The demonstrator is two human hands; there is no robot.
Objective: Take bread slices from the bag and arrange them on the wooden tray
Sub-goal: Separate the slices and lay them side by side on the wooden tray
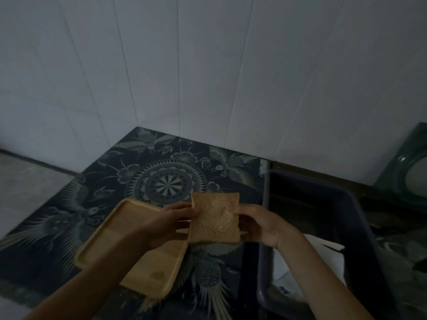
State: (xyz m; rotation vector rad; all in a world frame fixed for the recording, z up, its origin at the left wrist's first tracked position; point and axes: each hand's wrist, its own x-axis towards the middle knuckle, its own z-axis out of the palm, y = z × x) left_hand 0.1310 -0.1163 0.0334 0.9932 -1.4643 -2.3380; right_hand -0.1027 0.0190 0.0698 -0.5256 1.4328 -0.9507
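Observation:
A square brown bread slice (pixel 213 218) is held up between both hands, above the patterned cloth. My left hand (pixel 172 221) pinches its left edge and my right hand (pixel 258 224) grips its right edge. The wooden tray (pixel 108 245) lies on the cloth to the left, just below my left hand, with nothing visible on it. A white bag (pixel 321 262) lies inside the dark tub on the right; its contents are hidden.
A dark rectangular tub (pixel 360 222) stands at the right, beside the tray. The table is covered by a dark patterned cloth (pixel 161 172) set into a corner of white tiled walls. A green round object (pixel 402 167) leans at the far right.

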